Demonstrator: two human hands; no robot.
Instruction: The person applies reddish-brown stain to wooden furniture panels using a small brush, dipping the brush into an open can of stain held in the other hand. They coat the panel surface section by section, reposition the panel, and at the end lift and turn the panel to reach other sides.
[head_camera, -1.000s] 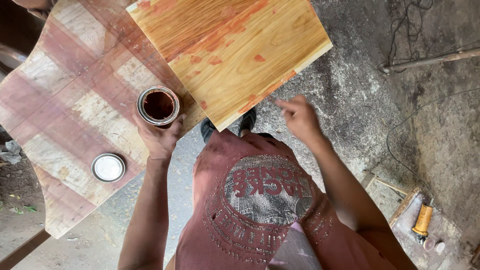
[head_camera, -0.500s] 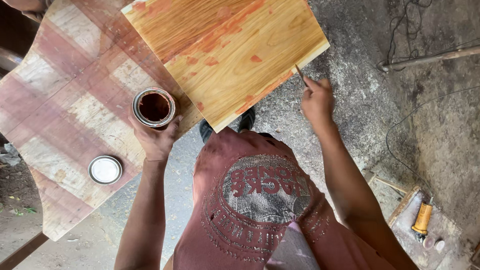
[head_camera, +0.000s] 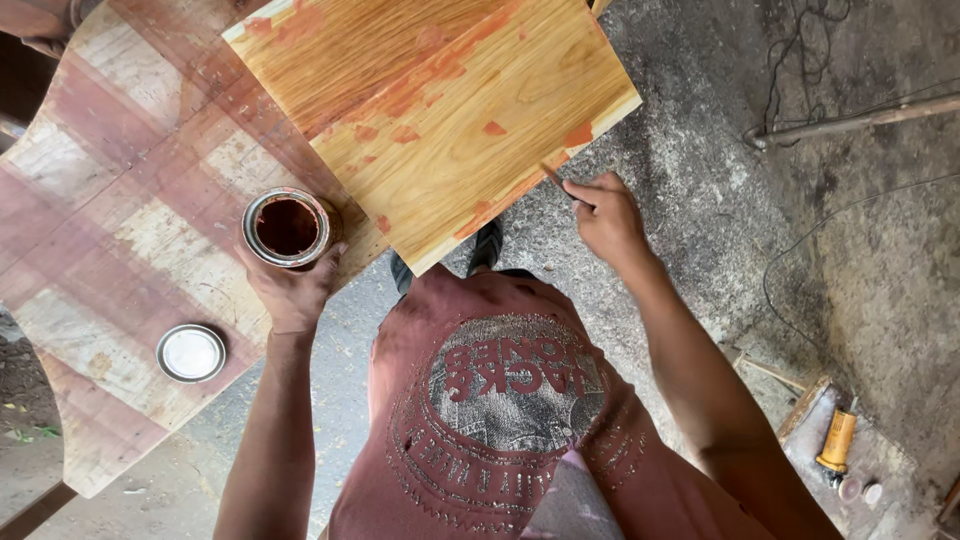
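- Nearest the camera is the person's dark red printed shirt (head_camera: 500, 420), with both bare arms reaching forward over it.
- The left hand (head_camera: 292, 290) sits at about 10 o'clock from the shirt, its fingers wrapped from below around an open round tin (head_camera: 288, 227) of dark red-brown liquid. It has kept that hold on the tin throughout the past second, at the near edge of the desk (head_camera: 120, 250).
- The tin's flat round lid (head_camera: 190, 352) lies apart at 8 o'clock, pale inside with a metal rim.
- The right hand (head_camera: 608, 215) is at about 1 o'clock. A second ago it hung lower with one finger out; now it has risen, and its fingers pinch a thin stick or brush handle (head_camera: 556, 182) whose tip touches the near right edge of the board (head_camera: 440, 120).
- That change suggests the tool has just been brought to the board's edge, where reddish filler or stain already runs along it.
- The board is a smooth, glossy, honey-coloured square with visible grain and scattered orange-red patches, lying tilted at 12 o'clock, one corner overhanging the desk.
- The desk is worn, with faded red and cream checks.
- The floor (head_camera: 720, 200) is rough grey concrete; an orange bottle (head_camera: 836, 442) lies at 4 o'clock.
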